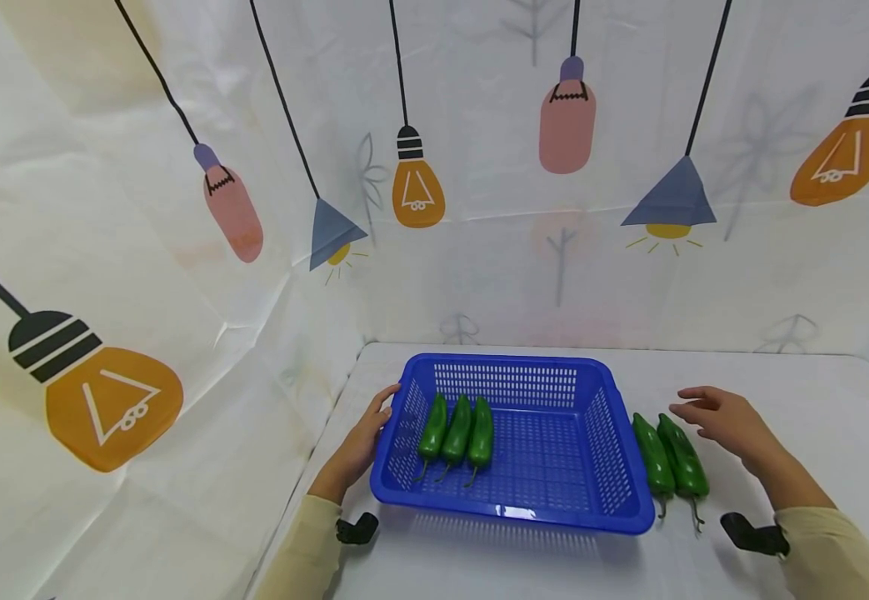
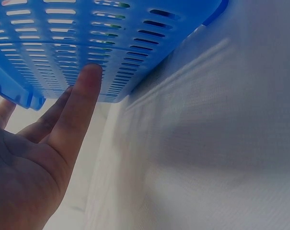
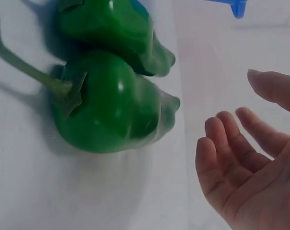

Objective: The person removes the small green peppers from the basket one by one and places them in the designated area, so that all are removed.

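Observation:
A blue plastic basket [image 1: 569, 518] holds three green peppers [image 1: 481, 433] side by side in its left part. Against the basket's left side rests the left hand [image 1: 357, 440]; in the left wrist view the extended fingers of that hand [image 2: 44, 153] lie along the slotted outer wall [image 2: 63, 52]. Two more green peppers [image 1: 683, 460] lie on the table, right of the basket, stems toward the person. Just beyond their tips hovers the right hand [image 1: 730, 423], empty. The right wrist view has this hand [image 3: 250, 172] with loosely bent fingers, apart from the nearer pepper [image 3: 109, 105].
The white-covered table [image 1: 794, 383] extends to the right of the basket and in front of it. A white sheet [image 1: 479, 275] printed with hanging lamps stands behind and along the left side. A dark strap piece [image 1: 752, 533] is on each wrist.

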